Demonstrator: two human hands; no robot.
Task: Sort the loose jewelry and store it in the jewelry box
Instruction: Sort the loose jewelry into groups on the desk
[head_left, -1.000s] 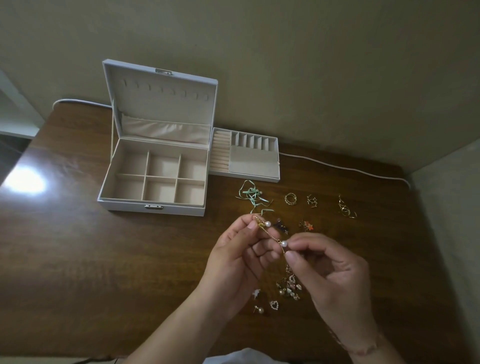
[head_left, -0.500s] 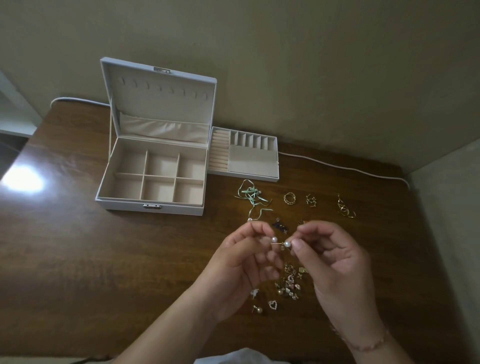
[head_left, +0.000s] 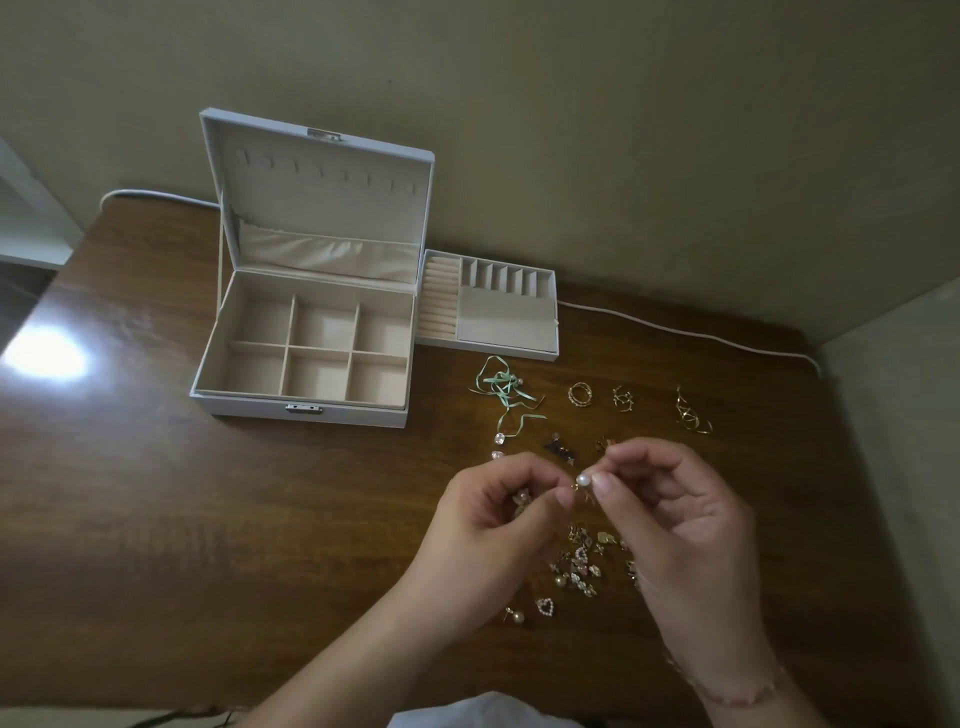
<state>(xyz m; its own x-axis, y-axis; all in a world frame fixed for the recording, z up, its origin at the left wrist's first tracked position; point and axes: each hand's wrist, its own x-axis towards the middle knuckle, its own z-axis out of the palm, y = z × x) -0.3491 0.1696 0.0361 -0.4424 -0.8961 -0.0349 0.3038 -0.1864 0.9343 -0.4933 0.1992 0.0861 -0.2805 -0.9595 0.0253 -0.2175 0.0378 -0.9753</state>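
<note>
Both my forearms are bare right down to the wrists, with no sleeves reaching them. My left hand (head_left: 488, 525) has nothing on it: no ring and no band at the wrist. My right hand (head_left: 675, 525) is ringless too, but round its wrist I wear a thin bracelet (head_left: 737, 693) of small pinkish beads or links, too fine to make out closely. My nails are short and plain. At the bottom edge, between my arms, a bit of pale, whitish cloth (head_left: 483, 714) from my clothing shows.
</note>
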